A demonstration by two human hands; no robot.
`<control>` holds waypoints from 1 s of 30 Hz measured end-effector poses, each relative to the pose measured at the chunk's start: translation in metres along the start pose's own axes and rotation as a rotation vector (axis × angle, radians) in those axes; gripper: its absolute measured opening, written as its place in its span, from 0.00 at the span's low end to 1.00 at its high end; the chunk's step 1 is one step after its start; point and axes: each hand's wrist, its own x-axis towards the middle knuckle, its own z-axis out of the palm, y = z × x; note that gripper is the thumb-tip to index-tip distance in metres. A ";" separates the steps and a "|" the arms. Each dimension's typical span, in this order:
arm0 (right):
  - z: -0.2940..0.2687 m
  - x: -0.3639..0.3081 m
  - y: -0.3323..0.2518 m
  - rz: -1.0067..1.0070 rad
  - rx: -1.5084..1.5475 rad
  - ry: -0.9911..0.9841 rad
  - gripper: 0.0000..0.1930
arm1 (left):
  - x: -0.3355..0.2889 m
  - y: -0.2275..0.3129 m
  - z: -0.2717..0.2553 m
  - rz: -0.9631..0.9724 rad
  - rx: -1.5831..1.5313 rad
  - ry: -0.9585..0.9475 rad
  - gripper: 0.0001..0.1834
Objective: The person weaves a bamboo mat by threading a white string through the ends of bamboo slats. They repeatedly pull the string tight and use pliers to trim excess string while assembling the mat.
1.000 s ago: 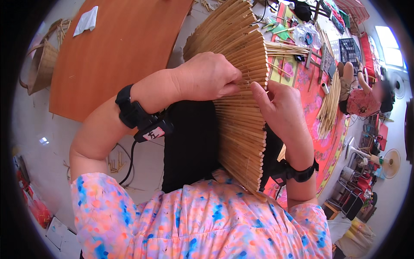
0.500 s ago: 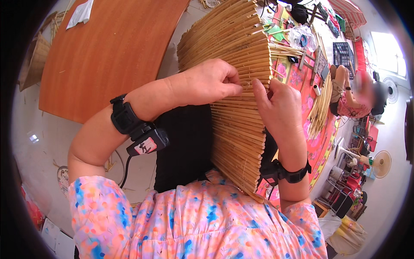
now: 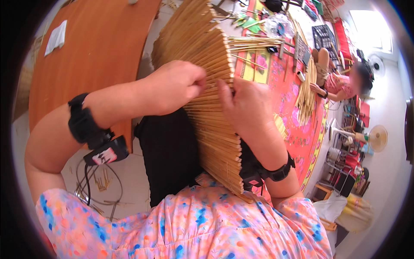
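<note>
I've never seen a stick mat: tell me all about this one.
The mat has many yellow-brown, bamboo-like sticks lying side by side, their pale ends making a jagged right edge. It runs forward from the shirt, over black trousers. The right hand holds that edge; the left hand is curled over the mat, contact unclear.

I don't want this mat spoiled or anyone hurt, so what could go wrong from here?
The mat lies over the black trousers, so it might slide if not steadied.
The right hand is at the mat's edge, where a stick end could perhaps scratch it.
A black cable hangs from the arm device on the left; it might snag.
</note>
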 end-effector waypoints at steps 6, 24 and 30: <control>-0.002 0.004 -0.010 0.007 0.056 -0.099 0.19 | -0.012 0.006 -0.005 -0.126 -0.070 0.010 0.09; 0.014 0.003 0.037 0.071 0.044 0.098 0.22 | -0.079 0.010 -0.039 -0.338 -0.148 0.016 0.04; 0.000 -0.003 0.045 0.088 0.182 0.027 0.19 | -0.112 0.037 -0.033 -0.350 -0.434 0.336 0.05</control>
